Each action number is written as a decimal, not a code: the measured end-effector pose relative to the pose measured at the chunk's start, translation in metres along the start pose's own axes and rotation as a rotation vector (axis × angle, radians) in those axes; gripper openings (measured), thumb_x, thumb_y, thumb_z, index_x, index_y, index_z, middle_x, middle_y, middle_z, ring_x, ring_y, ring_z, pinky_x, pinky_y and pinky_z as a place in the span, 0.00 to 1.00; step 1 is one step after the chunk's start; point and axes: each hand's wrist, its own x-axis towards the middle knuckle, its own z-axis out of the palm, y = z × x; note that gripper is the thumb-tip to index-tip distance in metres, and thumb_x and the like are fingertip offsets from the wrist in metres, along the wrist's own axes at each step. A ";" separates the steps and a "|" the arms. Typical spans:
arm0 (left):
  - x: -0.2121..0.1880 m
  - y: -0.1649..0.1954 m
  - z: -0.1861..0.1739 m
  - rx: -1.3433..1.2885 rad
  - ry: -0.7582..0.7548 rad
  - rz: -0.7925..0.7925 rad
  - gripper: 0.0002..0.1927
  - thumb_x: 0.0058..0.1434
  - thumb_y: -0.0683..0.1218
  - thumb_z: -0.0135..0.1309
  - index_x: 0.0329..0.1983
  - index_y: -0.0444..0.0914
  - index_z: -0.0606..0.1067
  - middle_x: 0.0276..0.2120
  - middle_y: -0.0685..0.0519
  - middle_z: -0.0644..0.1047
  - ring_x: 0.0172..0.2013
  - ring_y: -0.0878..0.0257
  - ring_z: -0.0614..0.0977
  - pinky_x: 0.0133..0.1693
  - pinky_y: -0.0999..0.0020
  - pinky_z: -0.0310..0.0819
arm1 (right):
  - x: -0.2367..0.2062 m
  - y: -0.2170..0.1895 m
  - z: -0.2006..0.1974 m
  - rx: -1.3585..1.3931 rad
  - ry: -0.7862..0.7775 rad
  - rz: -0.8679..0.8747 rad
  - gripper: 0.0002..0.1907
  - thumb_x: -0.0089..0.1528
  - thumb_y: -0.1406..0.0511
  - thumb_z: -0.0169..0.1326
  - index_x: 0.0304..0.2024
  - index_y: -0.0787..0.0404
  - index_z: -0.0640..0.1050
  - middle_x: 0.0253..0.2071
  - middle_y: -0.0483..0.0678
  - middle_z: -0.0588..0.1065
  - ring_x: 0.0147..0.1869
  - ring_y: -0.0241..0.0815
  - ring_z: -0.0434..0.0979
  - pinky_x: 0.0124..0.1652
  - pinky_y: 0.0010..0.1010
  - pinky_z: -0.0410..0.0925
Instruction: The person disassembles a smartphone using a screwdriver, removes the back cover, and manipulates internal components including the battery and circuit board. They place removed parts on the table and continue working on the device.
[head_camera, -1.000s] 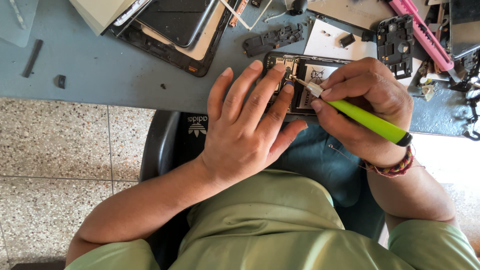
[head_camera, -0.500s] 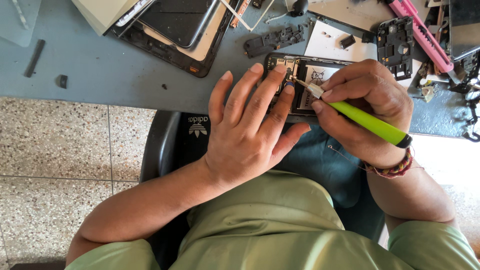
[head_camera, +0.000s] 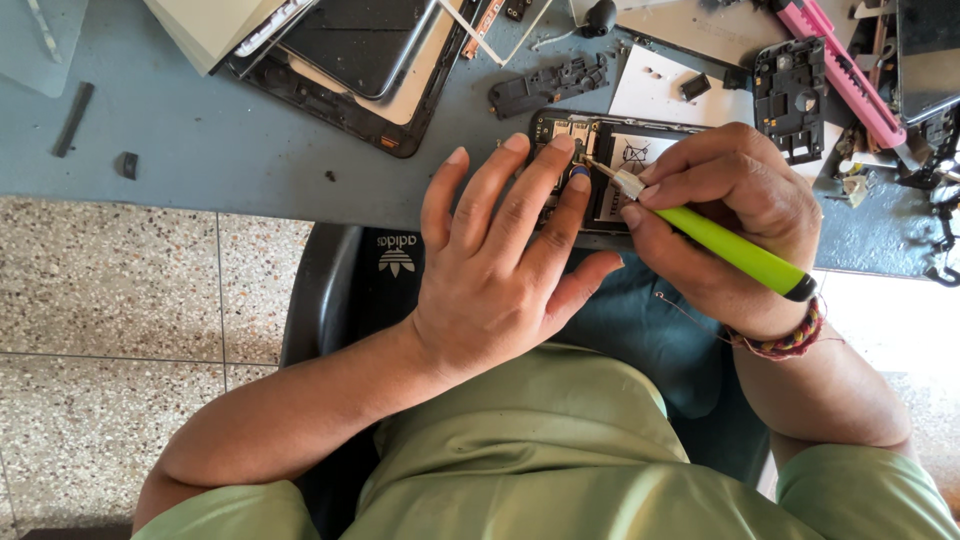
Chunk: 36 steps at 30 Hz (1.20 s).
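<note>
At table (head_camera: 200, 150) edge, opened phone (head_camera: 610, 160) lies flat; left hand (head_camera: 500, 260), fingers spread, pins it. Right hand (head_camera: 730, 215) grips green screwdriver (head_camera: 715, 240), tip on phone's top; nothing has shifted from a second ago, so the same screw seems in work.

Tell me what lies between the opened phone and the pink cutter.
In the head view, a white card with a small black part, then a black phone frame piece, lie between opened phone and pink cutter.

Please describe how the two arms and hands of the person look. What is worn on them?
Both forearms are bare, with no gloves or rings visible. The left hand wears nothing. The right hand has a braided bracelet, red and yellow, at the wrist. Short olive-green sleeves show near the bottom edge.
</note>
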 end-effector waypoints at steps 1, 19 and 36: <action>0.000 0.000 0.000 -0.002 0.001 -0.002 0.27 0.72 0.59 0.59 0.63 0.34 0.78 0.70 0.45 0.67 0.69 0.48 0.66 0.71 0.42 0.50 | 0.000 0.000 0.000 -0.008 0.001 -0.009 0.13 0.57 0.77 0.67 0.38 0.61 0.76 0.44 0.50 0.77 0.41 0.36 0.76 0.39 0.23 0.68; 0.002 -0.001 -0.002 0.001 -0.004 -0.012 0.25 0.72 0.58 0.59 0.61 0.35 0.79 0.69 0.45 0.67 0.69 0.48 0.67 0.71 0.42 0.52 | 0.000 -0.001 0.004 0.004 0.011 -0.023 0.12 0.56 0.76 0.67 0.37 0.61 0.77 0.43 0.50 0.77 0.43 0.38 0.78 0.40 0.24 0.71; 0.004 -0.005 -0.001 -0.032 0.038 -0.022 0.22 0.73 0.56 0.61 0.61 0.39 0.78 0.70 0.43 0.66 0.69 0.46 0.68 0.71 0.42 0.52 | -0.009 0.009 0.008 -0.020 0.079 -0.117 0.13 0.58 0.77 0.66 0.38 0.62 0.76 0.45 0.51 0.75 0.44 0.41 0.78 0.42 0.27 0.72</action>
